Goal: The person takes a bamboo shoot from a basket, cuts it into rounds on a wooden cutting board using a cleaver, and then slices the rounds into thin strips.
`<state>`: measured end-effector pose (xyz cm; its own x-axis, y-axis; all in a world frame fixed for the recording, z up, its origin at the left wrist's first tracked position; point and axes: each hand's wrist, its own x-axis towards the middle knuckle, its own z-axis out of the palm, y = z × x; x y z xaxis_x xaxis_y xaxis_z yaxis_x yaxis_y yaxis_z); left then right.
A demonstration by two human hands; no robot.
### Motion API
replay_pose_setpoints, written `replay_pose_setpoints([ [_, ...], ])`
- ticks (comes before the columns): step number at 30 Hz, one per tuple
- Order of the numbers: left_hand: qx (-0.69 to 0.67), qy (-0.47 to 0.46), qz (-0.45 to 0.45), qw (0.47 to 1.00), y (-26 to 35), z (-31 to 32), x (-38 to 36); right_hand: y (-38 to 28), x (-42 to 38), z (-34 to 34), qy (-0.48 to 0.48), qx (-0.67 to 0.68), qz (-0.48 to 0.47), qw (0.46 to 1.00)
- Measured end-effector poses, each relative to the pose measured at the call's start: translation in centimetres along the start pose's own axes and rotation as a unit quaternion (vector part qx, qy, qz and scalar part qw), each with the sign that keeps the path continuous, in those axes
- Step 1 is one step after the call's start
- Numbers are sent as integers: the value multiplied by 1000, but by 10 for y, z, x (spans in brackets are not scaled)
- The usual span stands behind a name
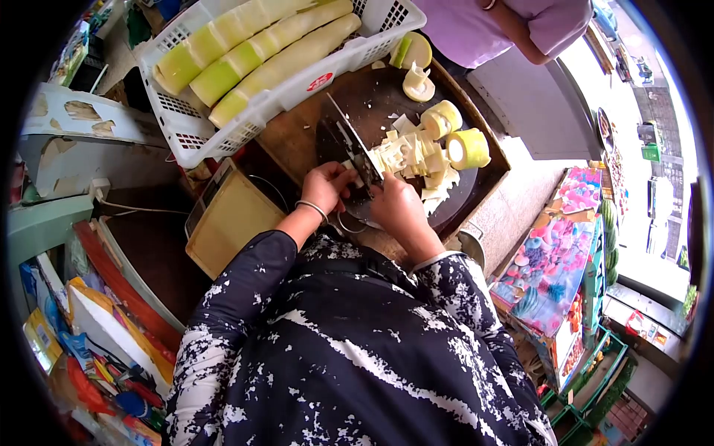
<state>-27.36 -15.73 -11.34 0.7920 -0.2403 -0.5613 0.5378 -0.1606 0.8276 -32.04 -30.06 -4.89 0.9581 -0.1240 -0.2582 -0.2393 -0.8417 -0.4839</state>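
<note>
My right hand (400, 209) is wrapped round the handle of a kitchen knife (355, 141), whose wide blade points away from me over a dark round chopping board (327, 137). My left hand (326, 187), a bangle on its wrist, has its fingers curled in at the near left side of the blade. Small pale bamboo shoot pieces show at its fingertips. Right of the blade lies a heap of sliced bamboo shoot (409, 152). Beside the heap are two thick cut chunks, one a bamboo shoot chunk (468, 149) at the right.
Several long peeled bamboo shoots (260, 56) lie in a white plastic basket (245, 136) at the back left. Two more cut ends (418, 83) sit at the back. A scale (234, 223) stands left of my left arm. Another person (476, 30) is beyond the board.
</note>
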Motion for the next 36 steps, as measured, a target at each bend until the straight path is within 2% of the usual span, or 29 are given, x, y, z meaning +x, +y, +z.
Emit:
replay_pose_setpoints([
  [10, -21, -19, -2, 1000, -3, -2, -2, -1, -12, -9, -5, 13, -28, 1000],
  [12, -7, -18, 18, 1000, -2, -1, -1, -7, 1, 0, -35, -9, 15, 999],
  [14, -4, -19, 18, 1000, 0, -2, 1, -3, 3, 3, -32, -12, 5, 999],
  [29, -20, -69, 17, 997, -8, -9, 5, 9, -13, -13, -7, 69, -37, 997],
  [36, -24, -87, 17, 996, -8, -12, 6, 12, -3, -21, -35, 73, -39, 996],
])
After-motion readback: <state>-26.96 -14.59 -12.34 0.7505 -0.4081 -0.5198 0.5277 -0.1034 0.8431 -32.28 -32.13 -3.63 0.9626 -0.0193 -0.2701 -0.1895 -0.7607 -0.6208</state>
